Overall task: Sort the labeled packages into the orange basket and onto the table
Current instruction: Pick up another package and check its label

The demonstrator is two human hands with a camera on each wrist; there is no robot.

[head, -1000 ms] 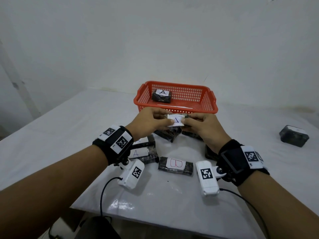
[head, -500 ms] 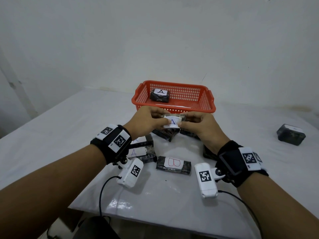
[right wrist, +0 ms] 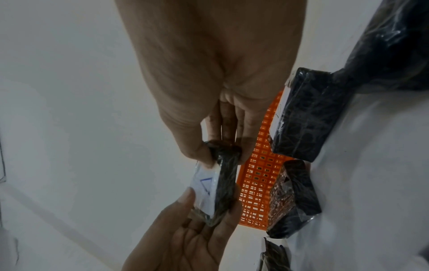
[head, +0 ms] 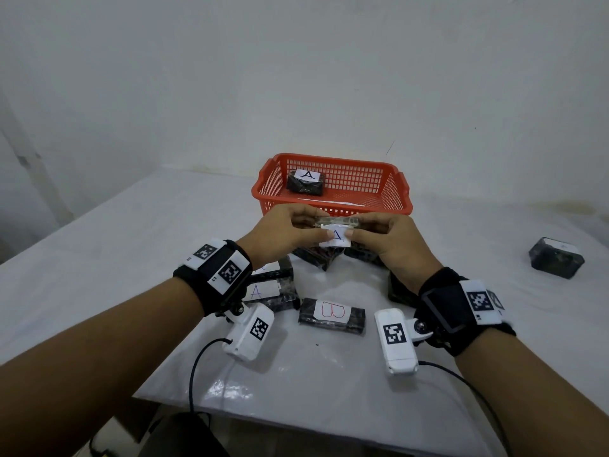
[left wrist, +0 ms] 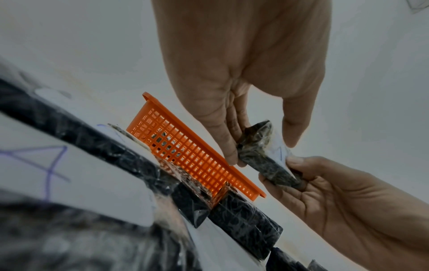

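Note:
Both hands hold one dark wrapped package (head: 336,229) with a white label marked A, in the air just in front of the orange basket (head: 329,159). My left hand (head: 321,227) pinches its left end and my right hand (head: 355,228) its right end. In the left wrist view the package (left wrist: 267,161) sits between thumb and fingers. The right wrist view shows its label (right wrist: 205,185) facing left. Another A package (head: 304,183) lies inside the basket. A B package (head: 331,316) and an A package (head: 267,291) lie on the table below my wrists.
More dark packages (head: 316,257) lie under my hands, close to the basket's front wall. One package (head: 555,260) sits alone at the far right of the white table (head: 115,245). The table's near edge is at my forearms, and a white wall stands behind the basket.
Both hands keep their hold on the A package in front of the basket; it has shifted only slightly.

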